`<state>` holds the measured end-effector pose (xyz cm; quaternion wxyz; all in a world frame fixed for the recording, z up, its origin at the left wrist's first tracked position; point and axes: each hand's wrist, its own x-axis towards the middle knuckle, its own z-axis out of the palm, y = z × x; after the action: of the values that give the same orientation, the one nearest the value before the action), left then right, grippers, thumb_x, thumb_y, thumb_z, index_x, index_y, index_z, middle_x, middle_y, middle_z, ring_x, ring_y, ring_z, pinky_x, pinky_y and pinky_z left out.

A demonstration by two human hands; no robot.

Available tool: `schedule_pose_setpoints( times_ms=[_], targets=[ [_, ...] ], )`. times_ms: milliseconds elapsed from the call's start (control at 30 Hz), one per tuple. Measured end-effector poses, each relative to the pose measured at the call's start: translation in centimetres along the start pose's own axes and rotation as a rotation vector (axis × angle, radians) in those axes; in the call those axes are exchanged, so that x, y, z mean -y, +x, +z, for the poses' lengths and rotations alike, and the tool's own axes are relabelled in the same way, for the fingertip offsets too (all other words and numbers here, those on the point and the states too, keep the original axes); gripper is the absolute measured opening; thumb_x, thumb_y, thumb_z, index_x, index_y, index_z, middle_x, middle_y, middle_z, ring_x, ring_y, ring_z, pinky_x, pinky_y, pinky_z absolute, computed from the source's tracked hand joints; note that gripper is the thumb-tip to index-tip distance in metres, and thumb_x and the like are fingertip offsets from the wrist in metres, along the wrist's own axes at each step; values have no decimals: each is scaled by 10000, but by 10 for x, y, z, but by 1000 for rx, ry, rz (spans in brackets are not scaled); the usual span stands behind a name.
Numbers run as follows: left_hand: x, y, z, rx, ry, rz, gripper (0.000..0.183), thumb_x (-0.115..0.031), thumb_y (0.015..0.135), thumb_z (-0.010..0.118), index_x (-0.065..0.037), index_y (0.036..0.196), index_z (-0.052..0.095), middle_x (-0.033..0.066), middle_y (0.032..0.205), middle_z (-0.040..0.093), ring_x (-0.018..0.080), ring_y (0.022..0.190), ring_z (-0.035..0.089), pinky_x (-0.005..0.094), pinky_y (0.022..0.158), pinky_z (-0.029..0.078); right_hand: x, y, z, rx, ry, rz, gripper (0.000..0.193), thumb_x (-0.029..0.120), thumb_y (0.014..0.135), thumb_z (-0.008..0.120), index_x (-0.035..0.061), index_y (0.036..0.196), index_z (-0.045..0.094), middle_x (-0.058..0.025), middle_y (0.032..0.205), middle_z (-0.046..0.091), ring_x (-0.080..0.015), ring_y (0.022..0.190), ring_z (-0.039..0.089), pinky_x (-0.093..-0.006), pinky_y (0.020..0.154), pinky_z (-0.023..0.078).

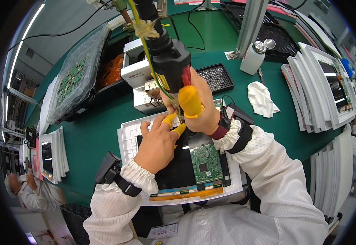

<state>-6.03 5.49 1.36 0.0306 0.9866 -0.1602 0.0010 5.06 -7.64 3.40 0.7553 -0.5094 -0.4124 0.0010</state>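
Screwdriver (167, 53) stays vertical because your right hand (196, 108) grips it while your left hand (157, 143) pinches beside its tip, steadying the panel (129, 130).

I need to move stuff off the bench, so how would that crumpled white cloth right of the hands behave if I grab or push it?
The crumpled white cloth lies in soft folds on the green table mat, so it is probably floppy and light. Pushed, it would likely bunch up rather than slide whole. It shows no round or tall shape, so rolling or tipping seems unlikely.
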Motion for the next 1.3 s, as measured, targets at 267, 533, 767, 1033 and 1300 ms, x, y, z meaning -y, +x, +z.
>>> schedule_pose_setpoints(
  times_ms=[267,533,767,1033,1300],
  targets=[
    [3,-1,1,-10,-51,-14,153,-109,793,609,-69,895,716,126,1046,573,283,1257,402,584,924,285,7,0,9,-31,-191,3,146,106,886,582,-7,964,535,-6,681,553,-62,540,516,-218,515,414],
    [2,0,0,-11,-97,-6,143,-131,806,611,-69,875,719,121,1044,572,284,1257,406,591,933,282,2,-5,7,-25,-88,5,238,183,938,530,-36,1030,523,-19,732,575,-55,553,503,-202,510,415],
    [-1,0,-3,47,-9,-39,175,-109,802,603,-71,928,719,133,1094,584,283,1272,407,582,939,281,-3,-2,0,-2,-98,51,299,211,948,485,-22,1135,466,-30,803,569,-64,593,515,-209,543,434],
    [0,1,-2,66,2,-32,187,-85,786,610,-69,940,715,140,1101,583,287,1274,405,582,930,284,-3,-3,0,40,-77,-12,323,222,931,518,-16,1144,470,-34,794,570,-63,599,518,-215,556,433],
    [0,0,-2,64,-19,-42,185,-89,799,598,-70,941,715,136,1101,571,287,1273,401,599,932,291,-2,-5,2,-27,-269,-97,124,86,905,570,-14,972,540,-7,673,559,-68,508,509,-221,491,404]
  ],
)
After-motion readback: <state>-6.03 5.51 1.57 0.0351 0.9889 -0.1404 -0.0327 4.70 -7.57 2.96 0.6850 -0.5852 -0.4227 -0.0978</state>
